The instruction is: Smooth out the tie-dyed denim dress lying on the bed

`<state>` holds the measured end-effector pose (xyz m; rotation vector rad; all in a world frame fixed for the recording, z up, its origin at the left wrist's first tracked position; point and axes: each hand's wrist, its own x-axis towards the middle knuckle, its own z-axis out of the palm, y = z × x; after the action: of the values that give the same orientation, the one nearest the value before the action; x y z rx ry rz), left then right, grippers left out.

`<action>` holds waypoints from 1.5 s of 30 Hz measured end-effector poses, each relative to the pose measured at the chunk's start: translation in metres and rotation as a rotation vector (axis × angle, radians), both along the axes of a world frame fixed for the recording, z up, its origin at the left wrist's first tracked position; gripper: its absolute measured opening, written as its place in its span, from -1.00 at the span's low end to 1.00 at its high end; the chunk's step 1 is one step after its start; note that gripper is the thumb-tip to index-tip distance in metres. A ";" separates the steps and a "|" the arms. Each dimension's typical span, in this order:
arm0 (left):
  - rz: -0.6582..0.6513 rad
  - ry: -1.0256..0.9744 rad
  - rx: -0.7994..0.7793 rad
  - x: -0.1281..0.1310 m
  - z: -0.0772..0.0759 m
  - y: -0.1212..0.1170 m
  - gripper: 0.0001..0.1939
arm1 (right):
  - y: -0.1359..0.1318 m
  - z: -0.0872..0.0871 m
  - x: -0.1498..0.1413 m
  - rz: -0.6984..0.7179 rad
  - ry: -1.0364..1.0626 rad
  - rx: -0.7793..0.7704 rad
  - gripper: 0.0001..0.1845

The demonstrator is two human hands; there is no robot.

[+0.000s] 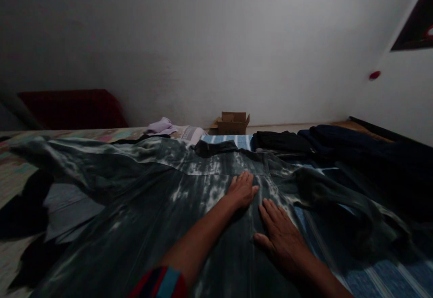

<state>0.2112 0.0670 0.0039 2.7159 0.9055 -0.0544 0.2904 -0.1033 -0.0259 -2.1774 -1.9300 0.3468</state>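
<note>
Both palms were down flat, fingers spread, on the tie-dye shirt point(162, 198) lying open across the bed point(389, 275). My left hand point(241, 191) pressed near the collar end, my right hand point(282, 235) just beside it, lower. Best kept the pressure even and stroked outward from the middle, so creases wouldn't bunch under the cloth.

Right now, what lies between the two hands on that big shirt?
In the head view, only a narrow strip of the tie-dye shirt shows between the left hand and the right hand; both lie flat on it.
</note>
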 end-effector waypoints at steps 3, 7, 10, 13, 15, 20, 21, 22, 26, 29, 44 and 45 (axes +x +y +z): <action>0.064 -0.018 0.017 0.039 -0.014 0.026 -0.33 | 0.001 -0.001 0.000 -0.007 0.008 -0.025 -0.15; 0.154 -0.007 0.025 0.066 -0.027 0.051 -0.18 | 0.003 -0.007 0.001 0.001 0.010 -0.035 -0.15; 0.169 0.008 0.025 0.072 -0.029 0.063 -0.06 | 0.004 -0.013 0.002 0.003 0.017 -0.009 -0.15; 0.157 0.027 0.022 0.076 -0.028 0.071 0.03 | 0.005 -0.015 0.003 0.006 0.034 -0.004 -0.16; 0.144 0.033 0.024 0.078 -0.028 0.076 0.05 | 0.005 -0.014 0.003 0.010 0.045 -0.016 -0.16; 0.137 0.028 0.051 0.085 -0.031 0.086 0.05 | 0.006 -0.001 0.002 0.009 0.079 -0.074 -0.15; 0.145 0.025 0.061 0.087 -0.031 0.088 0.04 | 0.006 0.001 0.002 0.007 0.084 -0.078 -0.15; 0.153 0.021 0.072 0.088 -0.032 0.088 0.03 | 0.006 0.003 0.002 0.008 0.089 -0.078 -0.16; 0.196 -0.020 0.148 0.088 -0.033 0.087 -0.07 | 0.005 0.004 0.001 -0.001 0.116 -0.067 -0.16; 0.264 -0.048 0.204 0.088 -0.033 0.086 -0.12 | 0.004 0.002 0.002 -0.006 0.151 -0.043 -0.15; 0.290 0.019 0.180 0.097 -0.024 0.091 -0.13 | 0.003 0.000 0.002 -0.026 0.162 0.062 -0.16; 0.285 0.011 0.196 0.098 -0.022 0.085 -0.19 | 0.003 -0.001 0.002 -0.028 0.156 0.083 -0.17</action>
<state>0.3091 0.1520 -0.0178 2.7296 1.3565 0.0811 0.2921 -0.1004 -0.0266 -2.0577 -1.7969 0.4109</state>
